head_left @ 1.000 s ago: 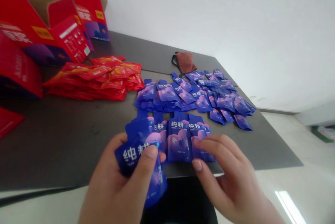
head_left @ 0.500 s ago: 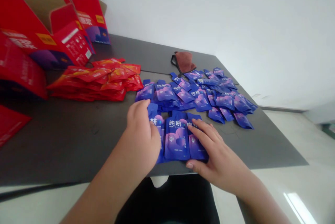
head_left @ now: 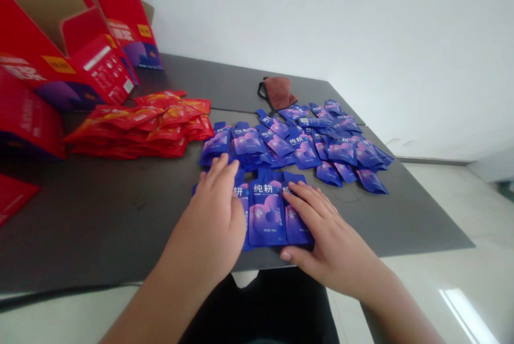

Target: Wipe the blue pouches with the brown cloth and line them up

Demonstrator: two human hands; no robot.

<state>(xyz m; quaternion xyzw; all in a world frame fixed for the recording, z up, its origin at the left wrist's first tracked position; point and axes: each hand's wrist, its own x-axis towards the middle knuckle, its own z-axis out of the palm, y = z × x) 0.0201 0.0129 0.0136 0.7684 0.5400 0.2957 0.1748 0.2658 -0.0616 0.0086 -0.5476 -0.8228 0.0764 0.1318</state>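
Note:
Blue-purple spouted pouches lie in a row near the table's front edge, and the middle pouch (head_left: 265,221) shows whole. My left hand (head_left: 212,215) rests over the left end of the row, fingers stretched forward, covering most of what lies below. At the right end, my right hand (head_left: 321,221) lies over another pouch (head_left: 295,226), its fingers extended across the top and its thumb at the bottom edge. Just beyond both hands spreads a loose pile of the same blue pouches (head_left: 305,151).
Red pouches (head_left: 140,129) are heaped at the left. Behind them stand red cartons (head_left: 100,65), one of them open-topped. A brown cloth mask (head_left: 280,92) with a dark strap lies at the back of the grey table (head_left: 100,226), near the white wall.
My left fingers have straightened out from a more curled pose, and a bit of blue pouch now shows left of that hand. The right hand stays on its pouch. The view has shifted slightly.

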